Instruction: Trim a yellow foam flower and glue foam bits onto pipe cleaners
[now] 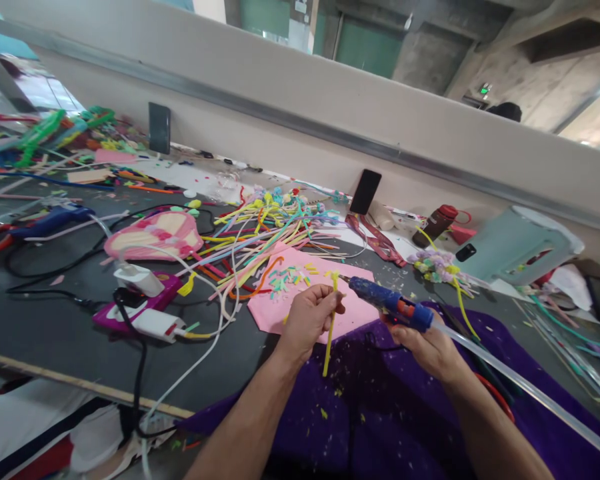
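Note:
Between the fingertips of my left hand [313, 317] is a yellow pipe cleaner [331, 347], standing nearly upright with small yellow bits at its top. My right hand [425, 343] is wrapped round a blue hot glue gun [391, 300], whose nozzle points left at the pipe cleaner's top. Whether the nozzle touches it I cannot tell. A long clear glue stick [525, 390] runs out of the gun's back. Below and behind my hands lies a pink sheet [265, 313] scattered with small green, white and yellow cut pieces [290, 280].
A purple cloth [325, 413] covers the table's front edge. To the left are a magenta power strip [165, 297] with cables and another glue gun [55, 220]. Pipe cleaners [260, 247] lie behind the sheet. At the right stand a brown bottle [437, 223] and a pale blue bin [520, 243].

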`<state>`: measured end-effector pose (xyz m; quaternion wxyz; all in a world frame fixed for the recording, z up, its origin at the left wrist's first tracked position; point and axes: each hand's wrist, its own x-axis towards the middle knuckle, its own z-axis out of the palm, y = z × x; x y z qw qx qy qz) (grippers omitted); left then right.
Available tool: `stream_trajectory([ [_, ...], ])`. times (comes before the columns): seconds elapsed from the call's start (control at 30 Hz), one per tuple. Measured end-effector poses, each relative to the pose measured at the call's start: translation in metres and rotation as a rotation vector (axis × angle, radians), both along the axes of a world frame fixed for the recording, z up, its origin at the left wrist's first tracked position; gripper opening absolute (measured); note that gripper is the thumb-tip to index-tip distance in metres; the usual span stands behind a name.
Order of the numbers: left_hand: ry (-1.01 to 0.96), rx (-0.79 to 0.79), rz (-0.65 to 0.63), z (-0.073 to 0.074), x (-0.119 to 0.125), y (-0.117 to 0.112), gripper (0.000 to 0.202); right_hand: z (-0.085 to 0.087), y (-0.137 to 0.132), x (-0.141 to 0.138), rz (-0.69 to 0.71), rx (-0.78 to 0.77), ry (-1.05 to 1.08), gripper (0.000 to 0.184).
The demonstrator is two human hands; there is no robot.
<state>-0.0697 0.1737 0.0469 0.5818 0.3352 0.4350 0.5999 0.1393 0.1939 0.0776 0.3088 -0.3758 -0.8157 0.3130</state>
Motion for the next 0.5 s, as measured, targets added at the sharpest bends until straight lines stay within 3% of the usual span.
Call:
stream_trajectory([
  [0.5, 0.072, -0.015, 0.046, 0.0027, 0.0015, -0.0011, 0.020, 0.0012, 0.0002, -0.0022, -0.027, 0.050, -0.055, 0.023],
])
